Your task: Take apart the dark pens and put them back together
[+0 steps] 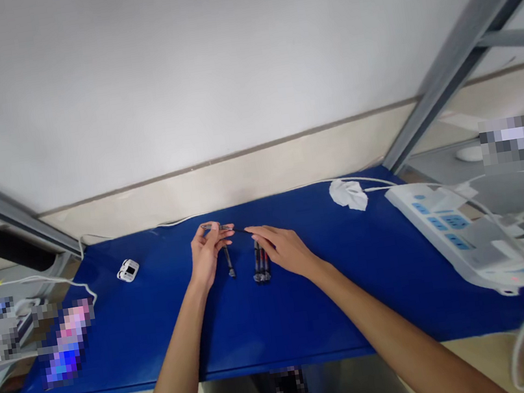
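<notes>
Near the middle of the blue tabletop, my left hand (205, 251) pinches the clear-looking end of a slim dark pen (238, 230). The fingertips of my right hand (282, 246) close on its other end, so it lies roughly level between both hands. Just right of my left hand, a single dark pen (229, 264) rests on the table, its upper part hidden by the fingers. A small bundle of dark pens (261, 265) lies side by side beneath my right hand, which covers their far ends.
A white power strip (455, 236) with cables occupies the right side, and a crumpled white tissue (348, 194) lies at the back. On the left are a small white device (128, 270) and a blurred-out phone-like object (70, 343). Grey metal posts (404, 126) and a wall bound the blue table (282, 331).
</notes>
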A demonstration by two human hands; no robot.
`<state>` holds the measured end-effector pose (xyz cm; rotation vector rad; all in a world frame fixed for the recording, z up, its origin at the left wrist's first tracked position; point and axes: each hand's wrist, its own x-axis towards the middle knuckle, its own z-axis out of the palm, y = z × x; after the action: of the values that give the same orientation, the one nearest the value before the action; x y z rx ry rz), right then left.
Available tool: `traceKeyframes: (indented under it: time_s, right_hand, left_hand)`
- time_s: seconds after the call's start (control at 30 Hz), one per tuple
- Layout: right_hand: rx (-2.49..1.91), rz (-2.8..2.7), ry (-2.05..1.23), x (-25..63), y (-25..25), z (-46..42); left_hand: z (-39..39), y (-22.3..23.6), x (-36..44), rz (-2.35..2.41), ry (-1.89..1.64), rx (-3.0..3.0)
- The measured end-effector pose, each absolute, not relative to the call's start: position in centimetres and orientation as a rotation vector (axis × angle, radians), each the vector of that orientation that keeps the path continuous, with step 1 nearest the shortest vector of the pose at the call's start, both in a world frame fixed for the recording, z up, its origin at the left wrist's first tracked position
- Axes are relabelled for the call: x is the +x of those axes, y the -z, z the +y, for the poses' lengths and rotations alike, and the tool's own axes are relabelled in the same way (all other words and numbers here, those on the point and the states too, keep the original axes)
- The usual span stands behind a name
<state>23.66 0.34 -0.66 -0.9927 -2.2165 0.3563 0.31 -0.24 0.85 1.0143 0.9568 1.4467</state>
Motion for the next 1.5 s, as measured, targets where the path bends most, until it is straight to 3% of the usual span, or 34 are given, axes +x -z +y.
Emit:
traceKeyframes:
  time_s: [1.5]
  right_hand:
    - [-1.004, -2.229, -0.415, 23.5, -0.1, -0.4]
  left_hand:
    - [-1.0, -0.8, 1.2, 1.024, -1.209, 1.305]
